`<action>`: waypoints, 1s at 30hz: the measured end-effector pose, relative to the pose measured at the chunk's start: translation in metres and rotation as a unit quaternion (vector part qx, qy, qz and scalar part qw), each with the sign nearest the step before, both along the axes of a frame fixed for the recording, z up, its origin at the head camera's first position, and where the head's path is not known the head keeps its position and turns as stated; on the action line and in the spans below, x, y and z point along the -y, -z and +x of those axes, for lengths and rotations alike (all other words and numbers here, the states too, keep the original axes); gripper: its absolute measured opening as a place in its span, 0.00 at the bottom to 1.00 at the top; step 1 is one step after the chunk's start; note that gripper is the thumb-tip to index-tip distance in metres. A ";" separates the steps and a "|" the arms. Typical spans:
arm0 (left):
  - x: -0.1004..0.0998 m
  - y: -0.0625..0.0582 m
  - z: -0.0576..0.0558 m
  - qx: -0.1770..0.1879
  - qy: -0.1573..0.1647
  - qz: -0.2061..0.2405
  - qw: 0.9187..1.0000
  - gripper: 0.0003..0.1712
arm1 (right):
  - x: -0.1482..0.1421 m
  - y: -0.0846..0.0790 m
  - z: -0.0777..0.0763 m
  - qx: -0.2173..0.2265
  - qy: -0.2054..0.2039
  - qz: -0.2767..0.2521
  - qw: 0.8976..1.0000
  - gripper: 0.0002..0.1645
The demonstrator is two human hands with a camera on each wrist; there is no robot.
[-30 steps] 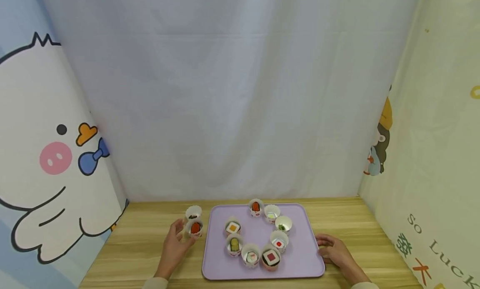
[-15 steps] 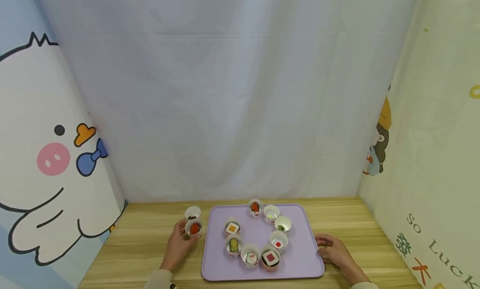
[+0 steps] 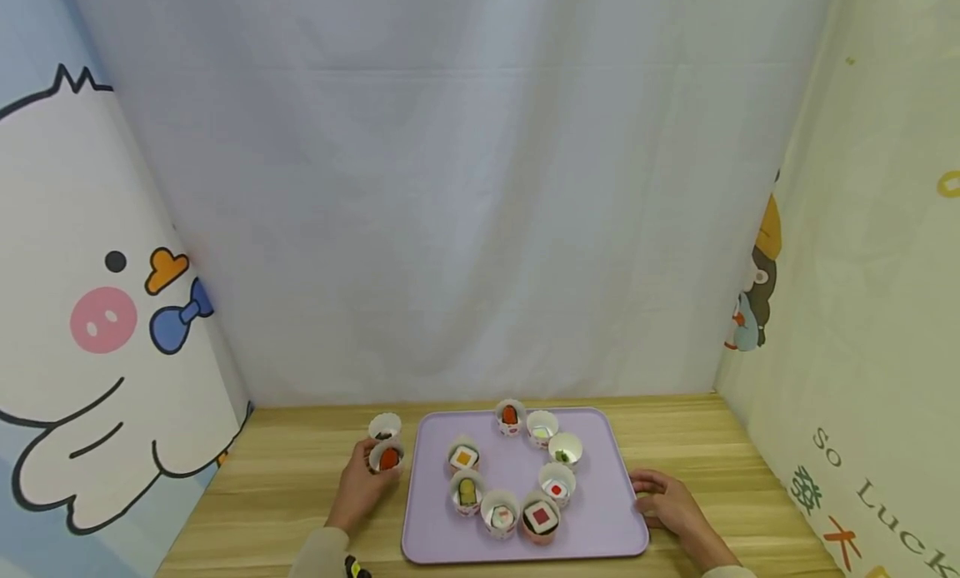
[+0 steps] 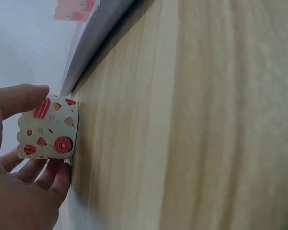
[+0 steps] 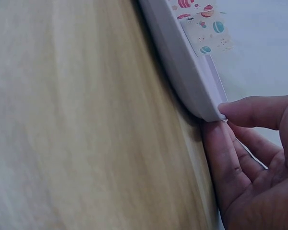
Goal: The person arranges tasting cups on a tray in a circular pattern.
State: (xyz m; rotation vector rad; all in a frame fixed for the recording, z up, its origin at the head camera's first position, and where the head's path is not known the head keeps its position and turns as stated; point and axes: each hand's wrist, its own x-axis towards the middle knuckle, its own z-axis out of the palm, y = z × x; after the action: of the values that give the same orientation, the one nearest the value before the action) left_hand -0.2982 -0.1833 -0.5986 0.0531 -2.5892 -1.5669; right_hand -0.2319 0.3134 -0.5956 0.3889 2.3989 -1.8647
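Note:
My left hand (image 3: 358, 488) grips a small paper baking cup (image 4: 52, 127) that stands on the table left of the tray. In the left wrist view the thumb lies along one side of the cup and the fingers along the other. Inside the cup sits an orange-red sushi-like piece (image 3: 388, 459). A second paper cup (image 3: 385, 423), with a dark piece in it, is right behind. My right hand (image 3: 675, 505) pinches the right edge of the lilac tray (image 3: 600, 532), its thumb on the rim and fingers below, as the right wrist view shows.
On the tray several paper cups stand in an open ring, among them one with a yellow-green piece (image 3: 467, 493) and one with a red-centred square (image 3: 541, 518). A white curtain (image 3: 480, 228) hangs behind the wooden table (image 3: 285, 453). Printed cloths flank it.
My left hand has moved in on the nearer left cup, and its fingers have closed around it. The right hand stays at the tray's edge.

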 end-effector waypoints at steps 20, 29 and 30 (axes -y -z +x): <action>0.002 0.003 0.000 -0.015 0.025 -0.026 0.999 0.34 | 0.002 -0.002 0.000 0.007 0.009 0.004 1.000 0.36; 0.003 0.002 0.002 -0.018 0.023 -0.036 0.999 0.34 | 0.003 -0.003 0.000 0.008 0.017 0.001 1.000 0.36; 0.004 0.001 0.003 -0.021 0.022 -0.038 0.999 0.34 | 0.003 -0.003 0.000 0.007 0.016 0.001 1.000 0.36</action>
State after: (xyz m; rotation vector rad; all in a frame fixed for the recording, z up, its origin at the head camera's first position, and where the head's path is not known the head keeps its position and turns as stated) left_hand -0.2956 -0.1869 -0.5997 -0.0439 -2.6331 -1.4654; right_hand -0.2318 0.3106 -0.5928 0.4429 2.3993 -1.8664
